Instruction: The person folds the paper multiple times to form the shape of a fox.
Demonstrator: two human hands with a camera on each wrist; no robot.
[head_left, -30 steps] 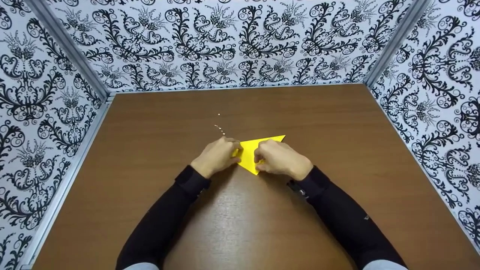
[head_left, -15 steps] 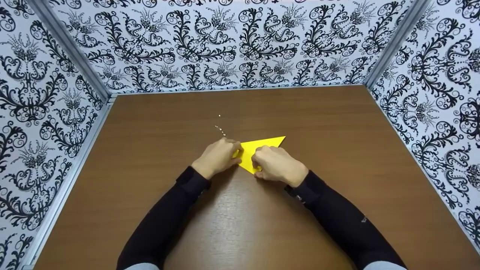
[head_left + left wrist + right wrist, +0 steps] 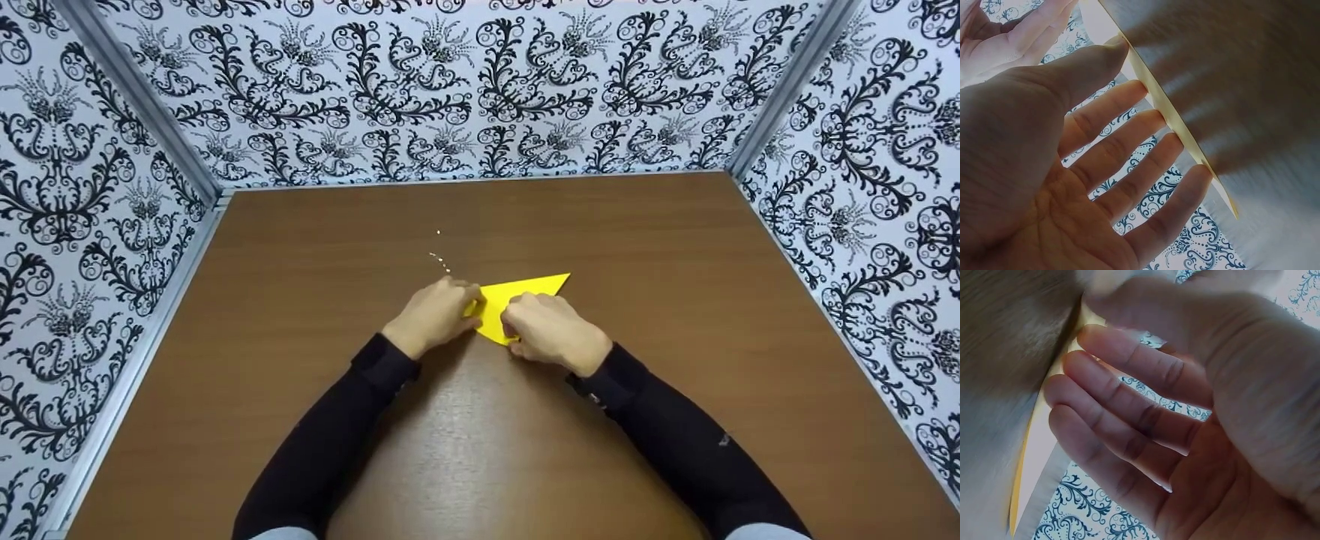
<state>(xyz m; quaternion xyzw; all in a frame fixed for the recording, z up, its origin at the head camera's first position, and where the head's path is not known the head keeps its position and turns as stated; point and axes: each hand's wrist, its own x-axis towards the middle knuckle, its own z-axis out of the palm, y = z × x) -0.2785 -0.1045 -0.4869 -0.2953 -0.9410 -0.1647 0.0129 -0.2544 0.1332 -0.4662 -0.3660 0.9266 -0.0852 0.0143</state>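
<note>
A sheet of yellow paper (image 3: pixel 492 306), its visible outline a pointed, folded-looking shape, lies on the brown table in the head view. On its left end rests my left hand (image 3: pixel 435 315); the left wrist view shows that hand's fingers (image 3: pixel 1114 152) spread and fairly straight, tips and thumb on the paper (image 3: pixel 1182 129). My right hand (image 3: pixel 553 331) covers the paper's lower right part. In the right wrist view its fingers (image 3: pixel 1112 394) lie side by side, only slightly bent, with their tips pressing the paper (image 3: pixel 1036 455). The thumb there is blurred, close to the index fingertip.
Several tiny white specks (image 3: pixel 440 260) lie on the table (image 3: pixel 337 240) beyond my left hand. Patterned black-and-white walls (image 3: pixel 480 82) with grey metal corner posts (image 3: pixel 139 94) enclose the back and sides.
My right hand has slid slightly left and toward me over the paper, and now covers its near corner. The left hand stays in place.
</note>
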